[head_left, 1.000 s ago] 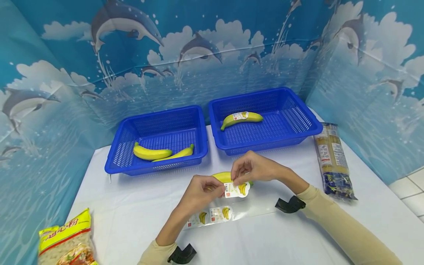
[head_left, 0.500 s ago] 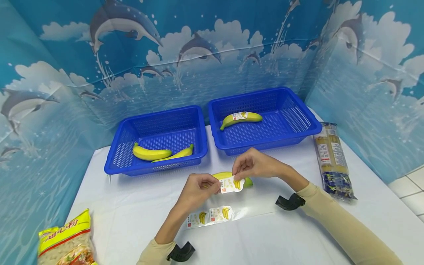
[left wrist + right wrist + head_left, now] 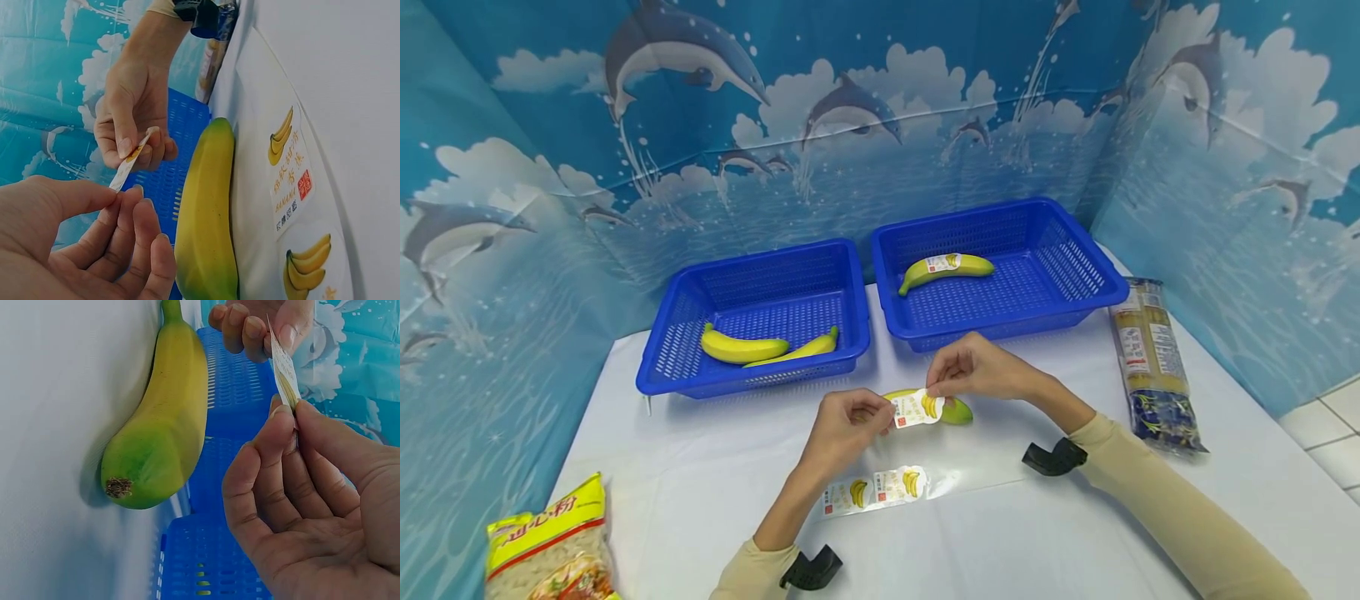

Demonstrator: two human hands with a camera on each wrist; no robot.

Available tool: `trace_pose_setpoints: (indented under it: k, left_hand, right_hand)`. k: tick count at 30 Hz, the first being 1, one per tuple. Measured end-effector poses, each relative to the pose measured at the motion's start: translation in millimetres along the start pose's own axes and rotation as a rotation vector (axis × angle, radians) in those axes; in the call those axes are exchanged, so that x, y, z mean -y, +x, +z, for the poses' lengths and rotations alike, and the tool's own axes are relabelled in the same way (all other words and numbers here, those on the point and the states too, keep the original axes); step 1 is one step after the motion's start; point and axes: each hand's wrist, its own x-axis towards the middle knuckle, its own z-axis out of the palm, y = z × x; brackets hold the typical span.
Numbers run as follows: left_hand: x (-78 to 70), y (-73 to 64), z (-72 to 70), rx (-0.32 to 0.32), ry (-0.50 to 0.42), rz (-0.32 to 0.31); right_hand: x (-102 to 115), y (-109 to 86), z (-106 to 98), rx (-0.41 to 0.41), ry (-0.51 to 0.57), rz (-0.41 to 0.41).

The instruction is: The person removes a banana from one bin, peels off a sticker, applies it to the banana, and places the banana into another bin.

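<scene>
Stretched between both hands is a white sticker printed with bananas. My left hand pinches its left end between thumb and forefinger. At the other end, thumb and forefinger of my right hand pinch the part with the picture. A yellow banana with green ends lies on the white cloth just behind the sticker, partly covered by it in the head view. Both wrist views show the sticker held above the table, apart from this banana. Nearer me, a clear backing sheet carries more stickers.
One blue basket at the back left holds two bananas. Another blue basket at the back right holds a labelled banana. A noodle packet lies at right, a yellow-topped food bag at front left.
Both hands have carried the sticker back and slightly left, away from me, so it now overlaps the banana in the head view. The baskets and backing sheet stay put.
</scene>
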Motion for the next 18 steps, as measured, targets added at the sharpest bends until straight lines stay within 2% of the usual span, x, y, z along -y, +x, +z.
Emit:
trace_pose_setpoints:
  k: [11, 18]
  left_hand:
    - [4.7, 2.5, 3.1, -0.068, 0.007, -0.002]
    - [7.1, 4.2, 3.6, -0.1, 0.073, 0.015]
  right_hand:
    - [-6.6, 2.5, 3.8, -0.076, -0.079, 0.026]
    - [-7.7, 4.7, 9.3, -0.131, -0.15, 0.007]
